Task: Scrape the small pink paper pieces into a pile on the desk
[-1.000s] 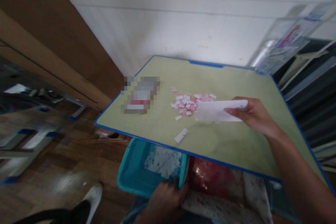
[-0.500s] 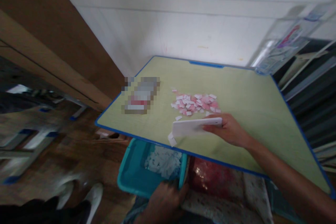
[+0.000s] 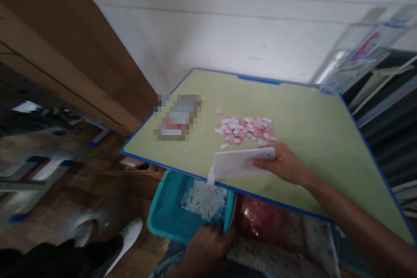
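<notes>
while left fingers clasp teal basin, right fingers pinch white scraper near table edge.

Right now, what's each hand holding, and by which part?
Right hand: flat white piece, by its right end. Left hand: apparently the teal basin, by its near rim.

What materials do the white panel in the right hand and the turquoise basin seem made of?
White panel: probably plastic, smooth and matte, looking stiff with a rounded corner.
Turquoise basin: likely plastic, smooth with slight sheen, given its even colour and rounded rim.
</notes>
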`<state>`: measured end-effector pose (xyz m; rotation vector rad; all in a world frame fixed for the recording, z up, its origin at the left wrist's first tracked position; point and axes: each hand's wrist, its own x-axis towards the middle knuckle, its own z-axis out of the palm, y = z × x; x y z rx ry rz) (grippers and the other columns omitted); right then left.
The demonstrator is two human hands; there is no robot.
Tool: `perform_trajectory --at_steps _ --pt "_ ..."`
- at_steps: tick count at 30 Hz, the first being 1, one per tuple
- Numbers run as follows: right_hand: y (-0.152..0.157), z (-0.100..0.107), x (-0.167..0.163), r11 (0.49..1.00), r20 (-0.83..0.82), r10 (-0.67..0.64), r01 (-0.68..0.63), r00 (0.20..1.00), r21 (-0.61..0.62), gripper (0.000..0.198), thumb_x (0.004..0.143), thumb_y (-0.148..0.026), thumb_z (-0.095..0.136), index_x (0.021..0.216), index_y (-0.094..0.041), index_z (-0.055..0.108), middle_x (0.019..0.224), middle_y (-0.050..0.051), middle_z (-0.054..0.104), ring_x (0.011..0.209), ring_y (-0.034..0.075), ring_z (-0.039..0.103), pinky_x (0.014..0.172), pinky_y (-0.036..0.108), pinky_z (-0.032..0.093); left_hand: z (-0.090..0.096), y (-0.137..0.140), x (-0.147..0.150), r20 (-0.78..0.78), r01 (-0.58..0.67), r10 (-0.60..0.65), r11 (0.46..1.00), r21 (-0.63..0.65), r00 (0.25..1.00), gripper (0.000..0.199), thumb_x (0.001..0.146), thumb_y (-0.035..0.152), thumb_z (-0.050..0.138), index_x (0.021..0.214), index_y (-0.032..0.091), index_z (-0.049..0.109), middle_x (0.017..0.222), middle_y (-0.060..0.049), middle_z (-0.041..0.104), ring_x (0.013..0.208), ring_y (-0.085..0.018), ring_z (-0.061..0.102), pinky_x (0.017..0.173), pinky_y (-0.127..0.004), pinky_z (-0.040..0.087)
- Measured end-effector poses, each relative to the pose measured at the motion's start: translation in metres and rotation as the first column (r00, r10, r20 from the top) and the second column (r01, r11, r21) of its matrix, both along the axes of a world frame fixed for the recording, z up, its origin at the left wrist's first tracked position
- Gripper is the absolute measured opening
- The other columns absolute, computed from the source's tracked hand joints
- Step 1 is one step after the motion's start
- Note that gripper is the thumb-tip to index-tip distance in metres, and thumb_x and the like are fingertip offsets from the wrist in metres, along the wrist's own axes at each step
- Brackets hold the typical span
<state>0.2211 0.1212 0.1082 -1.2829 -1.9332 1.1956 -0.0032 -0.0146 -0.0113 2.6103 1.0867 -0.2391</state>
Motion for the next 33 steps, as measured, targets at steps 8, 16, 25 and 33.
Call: perform_trajectory --at_steps 8,16,25,33 --pt "-0.005 -0.004 -0.01 0.985 0.017 -0.141 0.139 0.99 0.102 0.025 0.071 -0.032 0.054 0.055 -0.013 0.06 0.045 -0.005 0.04 0.041 0.005 0.03 0.037 0.018 0.023 -0.001 0.0 -0.001 0.012 0.008 -0.008 1.0 -0.002 1.0 0.029 0.075 0.04 0.051 0.097 0.021 0.049 0.07 -0.007 0.058 0.059 -0.025 0.054 0.051 -0.033 0.039" --pt "-0.011 -0.005 -0.01 0.98 0.004 -0.143 0.141 0.99 0.14 0.025 0.07 -0.035 0.055 0.063 -0.013 0.065 0.045 -0.004 0.044 0.04 0.005 0.034 0.037 0.017 0.025 -0.005 -0.001 -0.004 0.038 0.008 -0.009 1.0 0.024 0.999 0.038 0.074 0.039 0.052 0.107 0.021 0.047 0.07 -0.006 0.057 0.059 -0.024 0.053 0.05 -0.032 0.04" --pt "0.005 -0.005 0.012 0.889 -0.104 -0.397 0.411 0.912 0.204 0.027 0.068 -0.037 0.058 0.071 -0.012 0.068 0.052 -0.001 0.053 0.044 0.009 0.043 0.04 0.02 0.034 -0.005 0.0 -0.002 0.029 0.029 -0.03 0.999 0.016 0.999 0.035 0.074 0.038 0.052 0.102 0.019 0.046 0.067 -0.006 0.056 0.058 -0.023 0.053 0.051 -0.031 0.04" --pt "0.003 -0.006 0.006 0.955 0.026 -0.227 0.217 0.974 0.201 0.027 0.072 -0.038 0.054 0.073 -0.015 0.068 0.058 0.001 0.059 0.048 0.011 0.049 0.042 0.02 0.037 0.001 0.003 0.0 -0.004 0.03 -0.03 0.998 -0.054 1.0 0.032 0.074 0.036 0.052 0.101 0.02 0.046 0.069 -0.006 0.057 0.06 -0.023 0.054 0.053 -0.031 0.041"
